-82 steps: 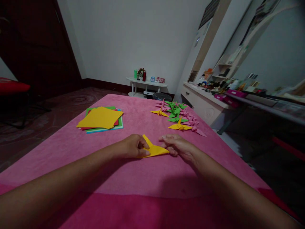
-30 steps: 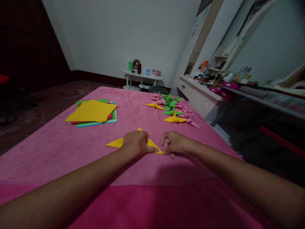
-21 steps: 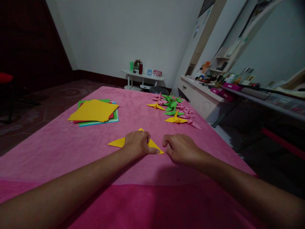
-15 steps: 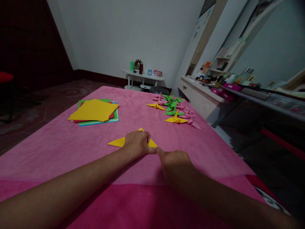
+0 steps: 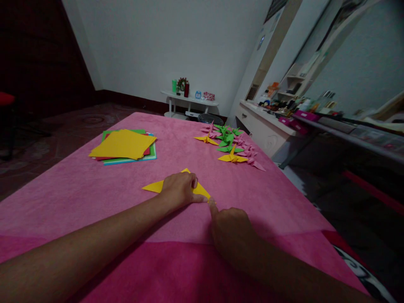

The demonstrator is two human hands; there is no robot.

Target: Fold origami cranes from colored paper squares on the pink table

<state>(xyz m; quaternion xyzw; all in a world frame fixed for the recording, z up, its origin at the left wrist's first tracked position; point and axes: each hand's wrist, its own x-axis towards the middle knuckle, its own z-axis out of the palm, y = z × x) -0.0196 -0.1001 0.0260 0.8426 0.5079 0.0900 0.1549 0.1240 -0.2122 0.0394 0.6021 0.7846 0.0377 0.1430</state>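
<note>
A yellow sheet of origami paper (image 5: 154, 187), folded into a triangular shape, lies flat on the pink cloth. My left hand (image 5: 179, 187) rests over its middle and holds it down. Its fingers are curled, and the thumb stretches right along the near edge. My right hand (image 5: 232, 227) has its index finger straight, with the tip touching the paper's right corner beside the left thumb. The other right fingers are curled in, with nothing visible in them; the right thumb is hidden.
Farther left lies a stack of coloured paper (image 5: 124, 145), yellow on top. Folded paper cranes in green, pink and yellow (image 5: 232, 158) cluster at the far right of the pink cloth (image 5: 94, 202). Beyond stand a low white table (image 5: 189, 100) and a cluttered dresser (image 5: 265, 122).
My right index finger has shifted slightly down and right at the paper's corner, so more of the corner shows. My left hand stays nearly in place on the paper.
</note>
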